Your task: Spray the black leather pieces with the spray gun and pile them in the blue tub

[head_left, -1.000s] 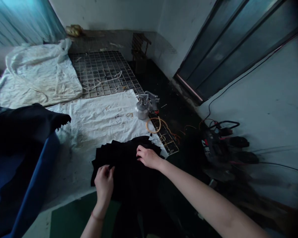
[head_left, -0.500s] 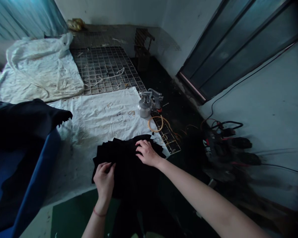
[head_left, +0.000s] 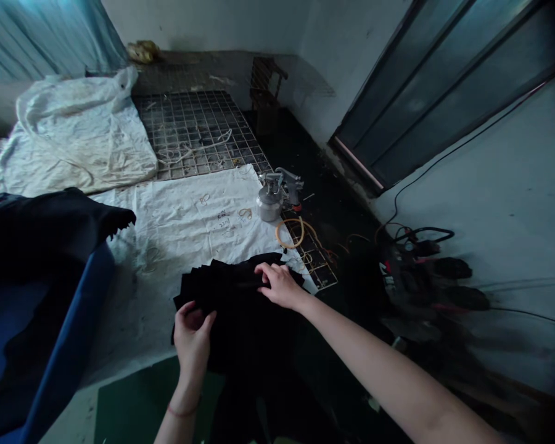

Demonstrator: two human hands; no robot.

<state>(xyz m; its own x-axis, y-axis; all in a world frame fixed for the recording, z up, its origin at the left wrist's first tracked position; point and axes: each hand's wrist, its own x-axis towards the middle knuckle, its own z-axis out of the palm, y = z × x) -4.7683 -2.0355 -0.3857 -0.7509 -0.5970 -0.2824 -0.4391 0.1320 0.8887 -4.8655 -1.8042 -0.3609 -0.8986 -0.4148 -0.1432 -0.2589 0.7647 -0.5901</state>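
Observation:
A fanned pile of black cloth pieces [head_left: 234, 302], with stepped corners along its far edge, lies at the near edge of the white sheet [head_left: 180, 209]. Over the pile's left side, my left hand [head_left: 192, 336] is open, thumb and fingers parted around a gap. My right hand [head_left: 280, 285] rests on the pile's right side, fingers bent and thumb apart, touching the upper cloth. Nothing shows gripped in it. The dark cloth makes single layers hard to tell apart.
A spray gun with a metal cup [head_left: 271, 203] and an orange hose [head_left: 289, 233] stand beyond the pile. At left is a blue container [head_left: 74, 327] with black cloth over it. Wire mesh [head_left: 198, 123] lies behind. Dark machinery [head_left: 425, 271] stands by the right wall.
My left thumb and fingers have spread from a near pinch. My right hand has shifted slightly right, its fingers more bent. The cloth pile looks nearly unchanged.

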